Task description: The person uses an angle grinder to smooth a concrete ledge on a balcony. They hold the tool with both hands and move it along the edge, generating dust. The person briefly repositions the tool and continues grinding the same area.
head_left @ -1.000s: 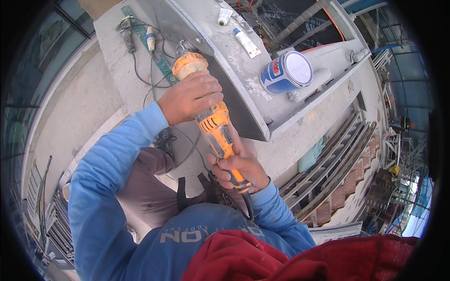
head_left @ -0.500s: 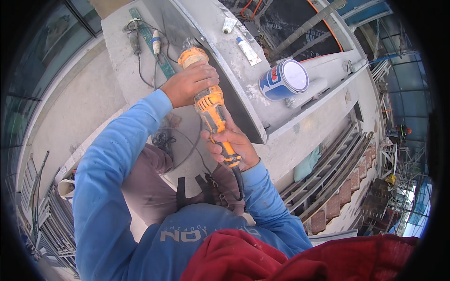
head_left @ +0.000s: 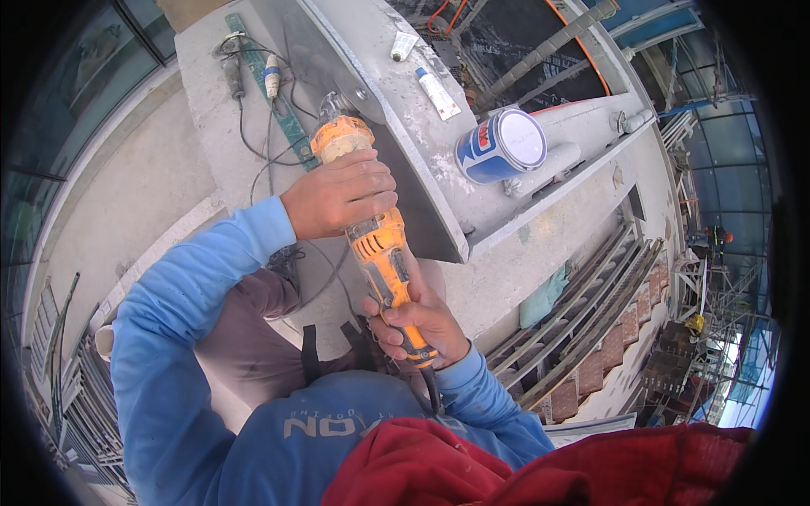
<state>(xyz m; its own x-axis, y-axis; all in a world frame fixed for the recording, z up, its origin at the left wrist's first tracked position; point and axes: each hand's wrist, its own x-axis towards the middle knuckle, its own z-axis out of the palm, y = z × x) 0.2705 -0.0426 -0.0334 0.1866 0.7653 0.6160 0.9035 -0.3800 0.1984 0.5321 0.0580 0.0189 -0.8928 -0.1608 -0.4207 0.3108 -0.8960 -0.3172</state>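
Both my hands are closed around a yellow-orange angle grinder. My left hand wraps over the front of its body, just behind the head. My right hand grips the rear handle, and a dark power cord leaves the end below it. The grinder's guarded front end points away from me, beside an upright grey slab. I cannot tell whether its disc touches the slab.
Right of the slab, a blue and white paint can stands by a white tube and a small white container. Left lie a green straightedge and cable connectors. Stacked metal poles lie lower right; scaffolding rises beyond.
The grinder's head has come slightly toward me, and my left hand and elbow have lowered with it. My right hand has also shifted a little nearer my body. Both grips stay the same.
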